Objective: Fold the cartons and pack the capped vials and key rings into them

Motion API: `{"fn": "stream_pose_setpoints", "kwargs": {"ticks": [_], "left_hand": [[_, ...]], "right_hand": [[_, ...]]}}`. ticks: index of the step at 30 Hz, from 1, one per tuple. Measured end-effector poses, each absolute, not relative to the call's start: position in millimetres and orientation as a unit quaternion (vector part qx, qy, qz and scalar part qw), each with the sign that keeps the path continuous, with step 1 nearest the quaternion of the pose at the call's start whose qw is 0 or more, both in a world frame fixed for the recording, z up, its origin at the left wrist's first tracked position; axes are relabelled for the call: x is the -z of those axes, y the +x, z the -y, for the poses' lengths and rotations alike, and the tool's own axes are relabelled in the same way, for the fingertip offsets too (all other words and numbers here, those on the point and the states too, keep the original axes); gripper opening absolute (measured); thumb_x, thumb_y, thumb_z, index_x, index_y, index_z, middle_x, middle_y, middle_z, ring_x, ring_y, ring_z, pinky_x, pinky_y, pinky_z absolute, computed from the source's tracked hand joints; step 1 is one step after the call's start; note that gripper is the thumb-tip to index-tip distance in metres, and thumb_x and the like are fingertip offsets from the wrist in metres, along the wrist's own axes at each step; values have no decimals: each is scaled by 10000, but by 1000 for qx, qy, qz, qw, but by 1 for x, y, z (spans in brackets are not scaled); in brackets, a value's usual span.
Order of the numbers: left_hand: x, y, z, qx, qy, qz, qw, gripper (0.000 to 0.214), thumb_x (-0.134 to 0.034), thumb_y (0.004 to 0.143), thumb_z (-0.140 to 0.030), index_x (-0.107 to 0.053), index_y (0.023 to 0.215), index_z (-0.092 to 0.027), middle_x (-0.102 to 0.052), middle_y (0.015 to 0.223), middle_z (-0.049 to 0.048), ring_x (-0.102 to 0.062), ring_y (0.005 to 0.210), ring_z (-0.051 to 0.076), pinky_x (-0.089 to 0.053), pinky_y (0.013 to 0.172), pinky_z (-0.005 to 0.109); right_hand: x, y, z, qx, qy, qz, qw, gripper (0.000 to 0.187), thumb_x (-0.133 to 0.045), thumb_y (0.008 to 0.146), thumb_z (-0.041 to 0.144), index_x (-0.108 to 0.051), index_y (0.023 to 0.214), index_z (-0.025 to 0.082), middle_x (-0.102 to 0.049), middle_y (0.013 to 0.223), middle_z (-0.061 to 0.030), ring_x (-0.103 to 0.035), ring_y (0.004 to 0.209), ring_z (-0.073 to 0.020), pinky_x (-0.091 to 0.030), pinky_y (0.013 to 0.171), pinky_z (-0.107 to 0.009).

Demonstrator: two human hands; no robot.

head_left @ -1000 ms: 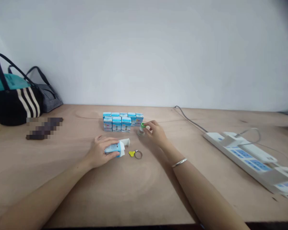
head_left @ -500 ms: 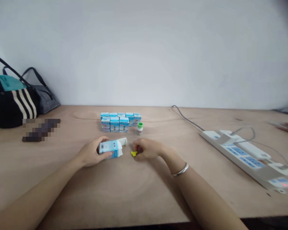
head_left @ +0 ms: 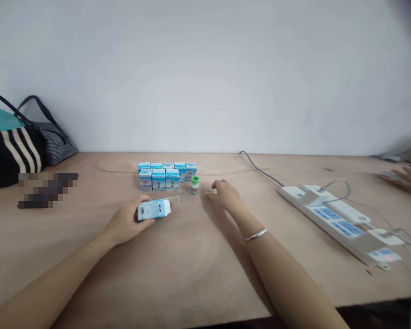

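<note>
In the head view, my left hand [head_left: 128, 219] is closed around a small blue and white cardboard box [head_left: 154, 209], tipped on its side. Its flaps stand open at the right end, and a thin white flap sticks out behind. My right hand [head_left: 226, 195] is further right, low over the table, fingers curled at a small yellow piece [head_left: 209, 192]; its exact grip is partly hidden. Between the hands and farther back, a clear little bottle with a green top [head_left: 194, 185] stands upright. Several similar boxes [head_left: 158, 179] stand closed in two rows behind my left hand.
A white power strip [head_left: 332, 224] with plugs and cords lies at the right. Another person's hand [head_left: 409, 179] rests at the far right edge. Bags [head_left: 13, 151] and a dark blurred item [head_left: 50, 189] are on the left. A wall rises behind the table [head_left: 178, 283].
My right hand has moved away and to the right with the yellow piece, past the bottle. My left hand has turned the box slightly. Another person's hand has come into view at right.
</note>
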State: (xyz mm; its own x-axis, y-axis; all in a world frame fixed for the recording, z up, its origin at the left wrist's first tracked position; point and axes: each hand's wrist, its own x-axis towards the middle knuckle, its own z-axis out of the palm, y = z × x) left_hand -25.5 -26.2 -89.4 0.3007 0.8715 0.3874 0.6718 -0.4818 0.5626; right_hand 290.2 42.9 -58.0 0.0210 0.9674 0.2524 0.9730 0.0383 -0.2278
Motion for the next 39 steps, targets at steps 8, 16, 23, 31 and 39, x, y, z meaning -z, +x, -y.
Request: {"fn": "stream_pose_setpoints", "kwargs": {"ticks": [8,16,23,31,39], "left_hand": [[104,-16,26,-379,799,-413,220,460,-744,665,-381,-580,1075,-251,-489,1281,83,-483,1213,281,-448,969,421],[105,-9,26,-446,650,-454,414,343,-564,822,-430,-521,1078,-205,-635,1019,43,-629,992,214,-524,858,356],[113,-15,19,-436,686,-459,358,292,-452,864,-291,-541,1126,-196,-640,1079,57,-610,1030,210,-512,884,379],[102,-17,18,-331,851,-407,37,538,-572,822,-347,-443,1330,-226,-469,1387,91,-423,1295,263,-356,1088,448],[104,-13,22,-321,875,-355,72,223,-513,868,-277,-659,1032,-236,-711,991,46,-659,940,198,-500,921,377]], "right_hand": [[51,223,6,-100,-297,893,323,507,-708,706,508,-591,1080,187,-628,1077,-99,-567,1026,-240,-454,846,-355],[69,216,13,-162,-301,907,248,542,-727,722,308,-515,1206,185,-592,1187,-117,-564,1066,-253,-438,897,-403],[66,223,9,-134,-306,906,260,483,-711,729,279,-523,1162,172,-601,1143,-117,-564,1047,-249,-445,878,-394],[75,223,4,-8,-324,912,253,456,-638,746,184,-513,1184,169,-573,1155,-138,-534,1046,-266,-428,867,-405],[71,224,6,-109,-294,923,221,211,-569,779,129,-634,975,174,-676,934,-72,-620,792,-175,-469,723,-293]]}}
